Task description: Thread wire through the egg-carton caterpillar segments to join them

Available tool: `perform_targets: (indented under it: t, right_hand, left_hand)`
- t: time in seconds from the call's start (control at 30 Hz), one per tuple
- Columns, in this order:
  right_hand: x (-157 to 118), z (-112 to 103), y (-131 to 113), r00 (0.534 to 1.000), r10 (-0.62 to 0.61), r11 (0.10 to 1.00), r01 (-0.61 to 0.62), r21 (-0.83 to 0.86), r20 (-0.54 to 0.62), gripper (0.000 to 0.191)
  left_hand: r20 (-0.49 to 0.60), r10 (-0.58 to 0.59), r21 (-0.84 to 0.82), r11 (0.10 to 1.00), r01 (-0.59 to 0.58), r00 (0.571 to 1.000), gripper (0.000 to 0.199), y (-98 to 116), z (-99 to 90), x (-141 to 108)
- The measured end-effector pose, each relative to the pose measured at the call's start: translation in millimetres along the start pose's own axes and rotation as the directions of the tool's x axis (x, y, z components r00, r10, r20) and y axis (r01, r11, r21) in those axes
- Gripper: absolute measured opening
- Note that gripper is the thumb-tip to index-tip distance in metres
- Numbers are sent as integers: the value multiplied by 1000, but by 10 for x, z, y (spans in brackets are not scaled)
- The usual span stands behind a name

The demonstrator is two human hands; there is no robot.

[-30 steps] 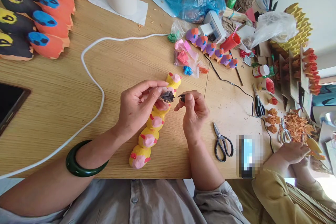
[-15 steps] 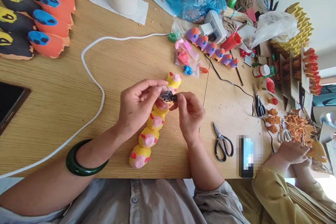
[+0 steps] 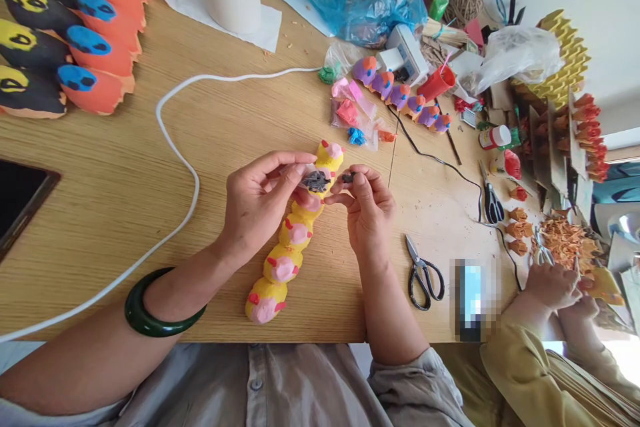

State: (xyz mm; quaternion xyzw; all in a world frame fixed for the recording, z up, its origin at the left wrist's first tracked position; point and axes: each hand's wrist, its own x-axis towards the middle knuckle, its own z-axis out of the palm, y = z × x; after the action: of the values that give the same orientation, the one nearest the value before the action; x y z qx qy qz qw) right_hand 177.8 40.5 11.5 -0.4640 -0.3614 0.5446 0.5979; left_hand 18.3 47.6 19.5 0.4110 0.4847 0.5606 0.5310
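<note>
While the person's left hand (image 3: 257,197) clamps a dark lump (image 3: 316,181) in clear plastic (image 3: 310,169) | right hand (image 3: 373,207) pinches a small dark piece (image 3: 348,177)

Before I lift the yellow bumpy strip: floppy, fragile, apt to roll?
The yellow strip may flex where it narrows between bumps. Its protruding red bits could knock off. Being one joined row, it probably won't roll far.

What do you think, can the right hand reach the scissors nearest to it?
Probably yes: nothing seems to lie between the right hand and these scissors, though that hand holds a small dark piece.
</note>
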Motion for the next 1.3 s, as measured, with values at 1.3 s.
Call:
perform_targets:
  t: [1.3]
  right_hand:
    - [-85,26,-33,981,-185,974,174,-145,-63,18]
  left_hand:
    - [0,-118,-148,982,116,993,14,43,19,10]
